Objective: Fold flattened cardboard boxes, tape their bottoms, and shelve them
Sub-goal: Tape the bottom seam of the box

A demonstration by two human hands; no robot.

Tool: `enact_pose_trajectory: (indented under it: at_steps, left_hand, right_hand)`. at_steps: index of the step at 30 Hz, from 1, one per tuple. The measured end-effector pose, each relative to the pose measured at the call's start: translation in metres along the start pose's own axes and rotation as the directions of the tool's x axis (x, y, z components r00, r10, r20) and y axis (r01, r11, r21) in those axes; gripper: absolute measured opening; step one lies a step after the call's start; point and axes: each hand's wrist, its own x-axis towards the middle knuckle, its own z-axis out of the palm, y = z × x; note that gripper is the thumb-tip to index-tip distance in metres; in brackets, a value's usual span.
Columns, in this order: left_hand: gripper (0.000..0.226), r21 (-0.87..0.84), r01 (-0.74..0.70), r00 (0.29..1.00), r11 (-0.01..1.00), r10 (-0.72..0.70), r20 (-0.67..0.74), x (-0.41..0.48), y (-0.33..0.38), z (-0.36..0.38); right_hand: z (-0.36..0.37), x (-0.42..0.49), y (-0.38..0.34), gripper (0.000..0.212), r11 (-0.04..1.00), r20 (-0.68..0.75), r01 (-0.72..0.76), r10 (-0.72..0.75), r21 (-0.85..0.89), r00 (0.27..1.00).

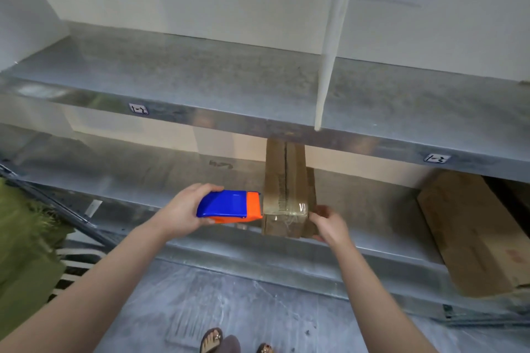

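Our left hand (183,209) has its grip wrapped round the rear of a blue and orange plastic tape dispenser (229,205), thumb on top and fingers underneath. The dispenser's orange nose touches the near left edge of a long, narrow brown cardboard box (286,180), so the box lies just to the right of that grip. Our right hand (329,223) clamps the box's near right corner, thumb high on the corner and fingers curled lower down the side.

The box sits between our two hands on the lower grey metal shelf (137,178), with its near end at the shelf's front lip and its length running back toward the wall. A band of clear glossy tape (296,210) crosses the near end and folds over the front face. A dark seam runs along the middle of the top.

The box's far end is hidden behind the front edge of the upper grey metal shelf (200,80). We cannot tell whether the tape band joins the dispenser. A larger brown cardboard carton (473,232) lies on the lower shelf well to the right, cut off by the frame. The small labels (138,108) on the upper shelf's edge are too blurred to read.
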Motion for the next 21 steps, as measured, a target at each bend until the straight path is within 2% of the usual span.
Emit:
enact_pose_trajectory:
  at_steps: [2,4,6,7,9,11,14,17,21]
  left_hand:
    - [0.076,0.016,-0.006,1.0,1.0,0.006,0.006,0.001,-0.003,-0.003]
    - [0.076,0.02,-0.016,1.0,1.0,0.015,0.017,0.003,-0.004,-0.005]
    - [0.076,0.025,-0.032,0.999,0.999,0.032,0.022,0.006,-0.002,-0.006]
    - [0.075,0.028,-0.042,0.999,0.999,0.042,0.022,0.007,-0.001,-0.005]
    - [0.075,0.027,-0.053,0.998,0.998,0.052,0.032,0.009,0.001,-0.004]
    - [0.075,0.029,-0.058,0.997,0.998,0.056,0.054,0.008,-0.002,-0.006]
    - [0.078,0.021,-0.081,0.994,0.996,0.08,0.069,0.0,-0.017,-0.011]
    - [0.079,-0.042,-0.07,0.996,0.997,0.072,0.051,-0.009,-0.026,-0.019]
    - [0.079,-0.001,-0.106,0.992,0.994,0.106,0.071,-0.012,-0.048,-0.038]
  right_hand:
    - [-0.001,-0.002,0.005,0.04,0.99,-0.086,0.096,-0.104,-0.101,0.991]
    - [-0.002,-0.007,0.009,0.037,0.966,-0.162,0.201,-0.227,-0.166,0.96]
    - [0.001,-0.016,0.008,0.034,0.956,-0.123,0.289,-0.292,-0.046,0.948]
    - [0.005,-0.02,0.005,0.04,0.948,-0.074,0.318,-0.318,-0.012,0.945]
    - [0.014,-0.026,-0.001,0.056,0.935,0.013,0.349,-0.349,-0.058,0.937]
    - [0.023,-0.026,-0.002,0.062,0.943,-0.004,0.329,-0.33,-0.049,0.944]
    - [0.029,-0.02,-0.002,0.057,0.956,-0.064,0.275,-0.27,0.1,0.961]
    - [0.03,-0.018,-0.002,0.054,0.958,-0.044,0.251,-0.248,0.139,0.968]
    - [0.029,-0.017,-0.003,0.054,0.952,-0.044,0.26,-0.256,0.162,0.966]
